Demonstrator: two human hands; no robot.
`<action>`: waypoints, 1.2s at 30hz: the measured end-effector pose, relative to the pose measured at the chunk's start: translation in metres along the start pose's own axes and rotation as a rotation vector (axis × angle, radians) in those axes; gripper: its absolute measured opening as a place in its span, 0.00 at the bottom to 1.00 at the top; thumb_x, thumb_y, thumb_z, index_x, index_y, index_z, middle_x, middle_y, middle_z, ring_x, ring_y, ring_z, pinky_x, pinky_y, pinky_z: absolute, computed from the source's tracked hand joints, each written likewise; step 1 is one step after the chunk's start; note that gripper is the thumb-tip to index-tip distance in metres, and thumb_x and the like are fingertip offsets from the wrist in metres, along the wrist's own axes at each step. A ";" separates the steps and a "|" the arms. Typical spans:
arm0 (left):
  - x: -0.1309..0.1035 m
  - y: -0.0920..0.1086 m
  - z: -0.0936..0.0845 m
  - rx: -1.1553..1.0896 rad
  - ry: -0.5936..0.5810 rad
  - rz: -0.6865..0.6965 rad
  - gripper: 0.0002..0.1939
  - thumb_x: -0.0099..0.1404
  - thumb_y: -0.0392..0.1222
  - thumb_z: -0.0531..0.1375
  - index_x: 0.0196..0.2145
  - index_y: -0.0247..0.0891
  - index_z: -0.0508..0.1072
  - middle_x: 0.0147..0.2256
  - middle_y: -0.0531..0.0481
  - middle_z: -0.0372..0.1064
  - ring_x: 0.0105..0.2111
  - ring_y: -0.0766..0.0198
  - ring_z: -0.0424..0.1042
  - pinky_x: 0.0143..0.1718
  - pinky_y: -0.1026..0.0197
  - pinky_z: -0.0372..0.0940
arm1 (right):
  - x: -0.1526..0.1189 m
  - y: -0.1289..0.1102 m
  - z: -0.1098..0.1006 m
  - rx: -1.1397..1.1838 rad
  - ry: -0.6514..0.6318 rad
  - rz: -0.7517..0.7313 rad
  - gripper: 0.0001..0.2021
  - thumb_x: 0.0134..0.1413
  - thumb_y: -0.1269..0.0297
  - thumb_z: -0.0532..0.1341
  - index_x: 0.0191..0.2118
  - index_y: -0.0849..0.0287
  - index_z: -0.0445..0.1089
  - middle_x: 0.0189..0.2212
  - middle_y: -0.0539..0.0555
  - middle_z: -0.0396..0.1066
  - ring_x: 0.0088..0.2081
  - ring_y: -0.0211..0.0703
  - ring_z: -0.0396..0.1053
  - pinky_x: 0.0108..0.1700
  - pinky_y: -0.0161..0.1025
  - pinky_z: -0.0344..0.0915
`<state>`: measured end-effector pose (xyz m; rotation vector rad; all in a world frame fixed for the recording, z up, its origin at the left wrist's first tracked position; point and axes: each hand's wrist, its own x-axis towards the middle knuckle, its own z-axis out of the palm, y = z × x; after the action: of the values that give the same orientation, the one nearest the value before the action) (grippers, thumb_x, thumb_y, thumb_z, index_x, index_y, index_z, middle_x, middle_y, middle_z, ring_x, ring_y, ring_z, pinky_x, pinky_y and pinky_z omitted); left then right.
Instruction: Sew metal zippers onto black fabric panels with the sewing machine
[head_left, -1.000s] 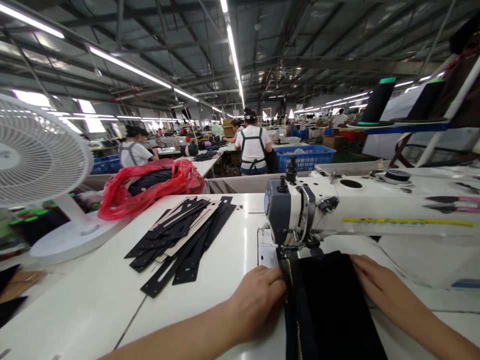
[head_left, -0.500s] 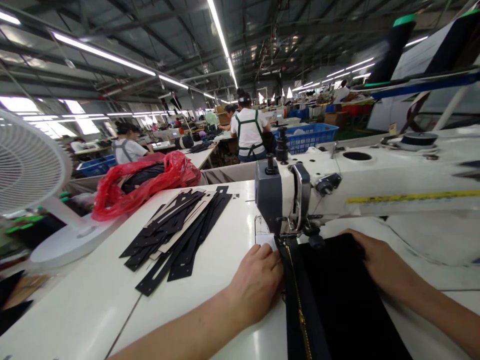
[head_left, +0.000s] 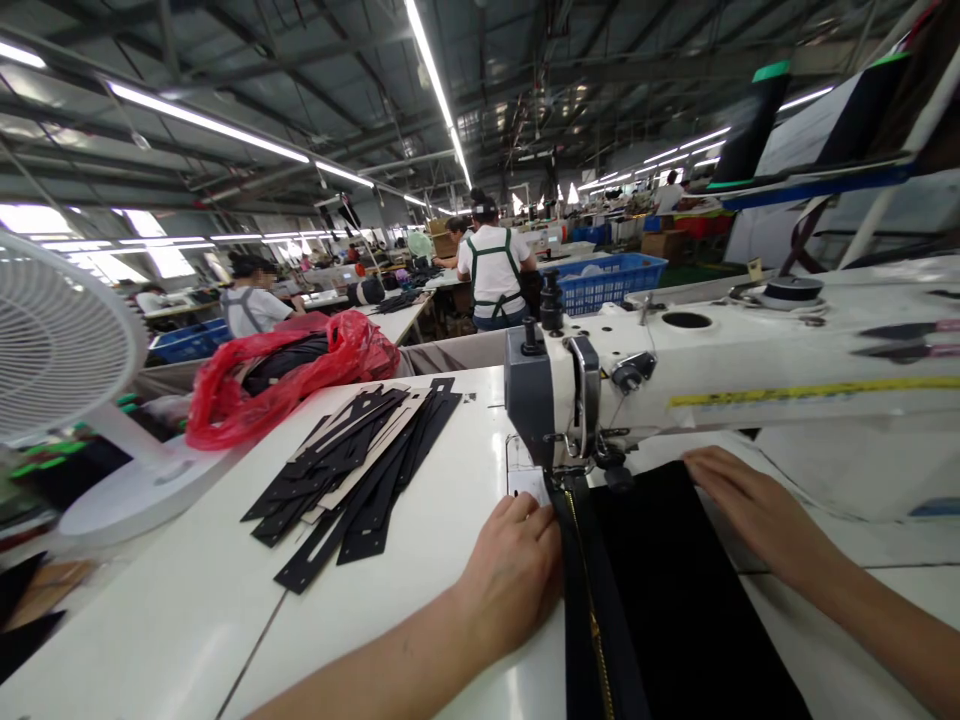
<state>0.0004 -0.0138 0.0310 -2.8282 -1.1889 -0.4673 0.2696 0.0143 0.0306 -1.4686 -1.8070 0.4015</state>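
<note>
A black fabric panel [head_left: 690, 600] lies under the needle area of a white sewing machine [head_left: 645, 370]. Along its left side runs a gold zipper [head_left: 592, 610] on dark tape, its slider low down. My left hand [head_left: 514, 565] has its fingers curled on the panel's left edge, just in front of the presser foot; the fingertips are partly hidden. At the far right corner of the panel, my right hand [head_left: 739, 500] rests with fingers stretched out along the edge; its thumb is hidden.
Several black and beige slotted strips [head_left: 360, 460] are piled on the white table [head_left: 172, 610], left of the machine. Behind them sits a red plastic bag [head_left: 300, 360] with dark material. A white fan [head_left: 82, 350] stands far left. A blue basket [head_left: 611, 282] and co-workers are beyond.
My right hand has shifted slightly outward, its fingers now straighter at the panel's corner instead of lapping over it. My left hand stays at the zipper edge. The whole view has shifted a little.
</note>
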 end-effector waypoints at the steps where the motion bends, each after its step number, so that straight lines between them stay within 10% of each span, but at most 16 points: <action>1: 0.000 0.000 0.000 0.000 0.011 0.000 0.04 0.58 0.33 0.53 0.30 0.35 0.67 0.34 0.46 0.66 0.34 0.56 0.61 0.35 0.54 0.60 | 0.001 -0.001 -0.001 -0.023 0.001 0.009 0.19 0.57 0.51 0.46 0.30 0.55 0.69 0.36 0.55 0.72 0.41 0.49 0.69 0.44 0.42 0.64; 14: -0.002 -0.002 0.006 -0.097 0.097 -0.110 0.04 0.57 0.35 0.54 0.32 0.36 0.67 0.35 0.46 0.65 0.36 0.57 0.63 0.37 0.51 0.63 | 0.008 -0.007 0.019 -0.662 0.028 -0.285 0.12 0.57 0.64 0.50 0.31 0.62 0.67 0.31 0.62 0.69 0.36 0.58 0.66 0.38 0.53 0.60; 19: -0.007 -0.004 0.013 -0.274 0.233 -0.141 0.18 0.56 0.33 0.56 0.46 0.33 0.63 0.46 0.41 0.63 0.46 0.55 0.64 0.47 0.51 0.66 | -0.014 -0.042 0.039 -0.436 0.053 -0.663 0.12 0.61 0.66 0.50 0.40 0.62 0.69 0.37 0.60 0.72 0.41 0.50 0.69 0.46 0.48 0.65; 36: -0.003 -0.023 0.015 -0.120 0.182 0.249 0.13 0.68 0.32 0.47 0.44 0.29 0.68 0.45 0.37 0.69 0.50 0.55 0.67 0.50 0.50 0.66 | -0.020 -0.041 0.062 -0.343 -0.185 -0.623 0.18 0.60 0.70 0.49 0.53 0.70 0.64 0.51 0.64 0.65 0.53 0.49 0.63 0.55 0.49 0.61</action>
<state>-0.0137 0.0028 0.0143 -2.9003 -0.7901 -0.7821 0.1976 -0.0028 0.0093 -1.0139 -2.4501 -0.0972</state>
